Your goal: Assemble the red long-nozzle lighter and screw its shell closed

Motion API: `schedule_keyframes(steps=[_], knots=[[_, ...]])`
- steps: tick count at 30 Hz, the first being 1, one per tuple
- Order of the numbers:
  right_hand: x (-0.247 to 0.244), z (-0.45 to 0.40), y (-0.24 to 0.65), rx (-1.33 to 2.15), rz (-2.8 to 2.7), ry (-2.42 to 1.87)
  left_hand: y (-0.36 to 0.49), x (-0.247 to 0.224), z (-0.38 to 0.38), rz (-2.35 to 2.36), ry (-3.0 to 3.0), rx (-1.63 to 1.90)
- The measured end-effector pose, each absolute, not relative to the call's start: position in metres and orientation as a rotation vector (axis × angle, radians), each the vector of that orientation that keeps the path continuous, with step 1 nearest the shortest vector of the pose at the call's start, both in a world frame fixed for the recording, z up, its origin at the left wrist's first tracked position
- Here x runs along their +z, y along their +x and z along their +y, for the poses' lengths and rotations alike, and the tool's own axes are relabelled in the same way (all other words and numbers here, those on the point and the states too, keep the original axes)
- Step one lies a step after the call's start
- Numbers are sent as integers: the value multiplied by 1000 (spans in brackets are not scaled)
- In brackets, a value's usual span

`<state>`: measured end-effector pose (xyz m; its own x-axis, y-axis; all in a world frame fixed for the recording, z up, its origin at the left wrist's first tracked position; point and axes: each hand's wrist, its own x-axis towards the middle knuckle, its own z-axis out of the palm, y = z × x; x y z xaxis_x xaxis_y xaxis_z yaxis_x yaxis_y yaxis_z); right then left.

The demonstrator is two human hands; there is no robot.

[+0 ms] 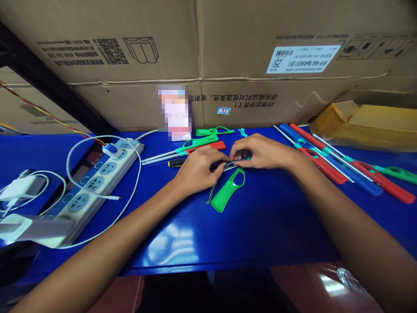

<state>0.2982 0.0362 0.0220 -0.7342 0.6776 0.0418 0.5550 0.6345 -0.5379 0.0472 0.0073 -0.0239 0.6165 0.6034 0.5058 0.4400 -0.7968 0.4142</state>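
My left hand (200, 170) and my right hand (257, 152) meet near the middle of the blue table. Each has its fingers closed around small dark parts whose shape is mostly hidden between them. Just below lies a green handle shell (228, 191), with a thin dark piece (211, 194) beside it under my left hand. Behind my left hand are a green lighter (202, 142) and a red one (216, 146) with metal tubes, and a black screwdriver handle (177, 162). Another green shell (215, 130) and a small teal part (243, 132) lie farther back.
Several red, blue and green lighters (355, 174) lie at the right. A power strip (100, 182) with white cables occupies the left. A phone (176, 114) leans against the large cardboard box (234, 39); a brown package (368, 121) sits back right.
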Motion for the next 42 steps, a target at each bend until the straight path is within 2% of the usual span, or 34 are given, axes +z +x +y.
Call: schedule_keyframes(steps=[11, 20, 35, 42], knots=[[23, 36, 299, 750, -2609, -1001, 32, -14, 8, 1037, 2674, 719], [21, 34, 297, 750, -2652, -966, 35, -21, 11, 1001, 2602, 601], [22, 27, 287, 655, -2674, -974, 43, -22, 8, 975, 2551, 717], [22, 27, 286, 661, -2666, -933, 43, -23, 8, 998, 2145, 827]])
